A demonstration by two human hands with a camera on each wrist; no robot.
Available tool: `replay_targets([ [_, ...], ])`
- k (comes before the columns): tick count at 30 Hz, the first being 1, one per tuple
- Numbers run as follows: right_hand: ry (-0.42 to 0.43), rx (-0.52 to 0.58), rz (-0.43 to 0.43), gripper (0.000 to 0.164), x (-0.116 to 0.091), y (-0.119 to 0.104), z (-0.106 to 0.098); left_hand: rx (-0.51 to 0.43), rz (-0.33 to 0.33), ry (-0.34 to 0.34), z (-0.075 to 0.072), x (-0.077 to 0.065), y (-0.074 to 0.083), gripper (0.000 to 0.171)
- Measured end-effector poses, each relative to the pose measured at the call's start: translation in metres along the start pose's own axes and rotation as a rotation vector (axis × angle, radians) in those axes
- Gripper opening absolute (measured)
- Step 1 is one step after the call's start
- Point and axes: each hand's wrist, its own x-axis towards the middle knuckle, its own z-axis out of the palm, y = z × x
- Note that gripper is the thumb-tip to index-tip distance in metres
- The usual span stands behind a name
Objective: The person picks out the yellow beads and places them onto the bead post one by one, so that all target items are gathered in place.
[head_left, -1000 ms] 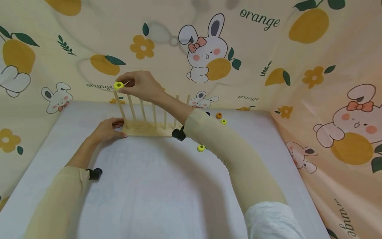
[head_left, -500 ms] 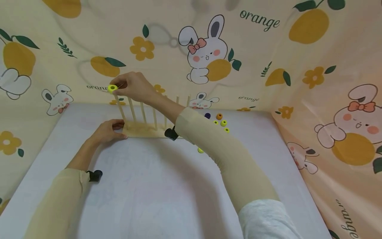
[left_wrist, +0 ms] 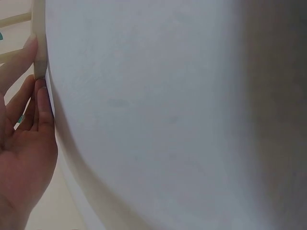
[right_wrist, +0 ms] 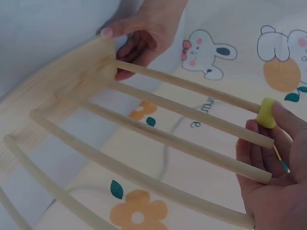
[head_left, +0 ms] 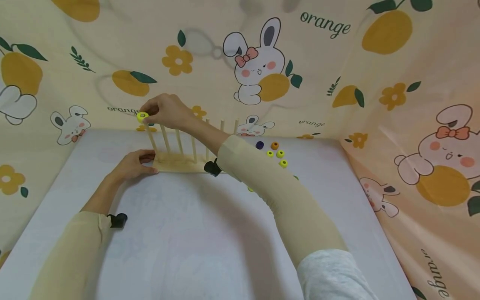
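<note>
A wooden peg rack stands at the back of the white table, with several upright pegs. My right hand pinches a yellow ring at the tip of the leftmost peg. The right wrist view shows the ring sitting at that peg's end, between the fingers of my right hand. My left hand grips the left end of the rack's base, thumb on top. In the left wrist view, my left hand pinches the base's edge.
Loose beads lie right of the rack: a blue one, an orange one and yellow ones. A printed cloth hangs close behind and to the right of the white table.
My right hand has carried the yellow ring left and a little down to the tip of the leftmost peg. The forearm shifted left, uncovering more beads. The left hand stayed put.
</note>
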Motion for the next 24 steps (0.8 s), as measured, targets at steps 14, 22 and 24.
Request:
replay_targets([
  [14, 0.005, 0.028, 0.032, 0.031, -0.004, 0.001, -0.004, -0.029, -0.03, -0.01, 0.004, -0.002, 0.006, 0.08],
  [22, 0.07, 0.102, 0.01, 0.028, -0.006, 0.005, -0.014, 0.01, -0.054, -0.002, 0.004, -0.001, 0.002, 0.082],
  [24, 0.095, 0.135, 0.011, 0.028, -0.008, 0.008, -0.019, 0.011, -0.059, 0.002, 0.003, -0.001, 0.002, 0.082],
])
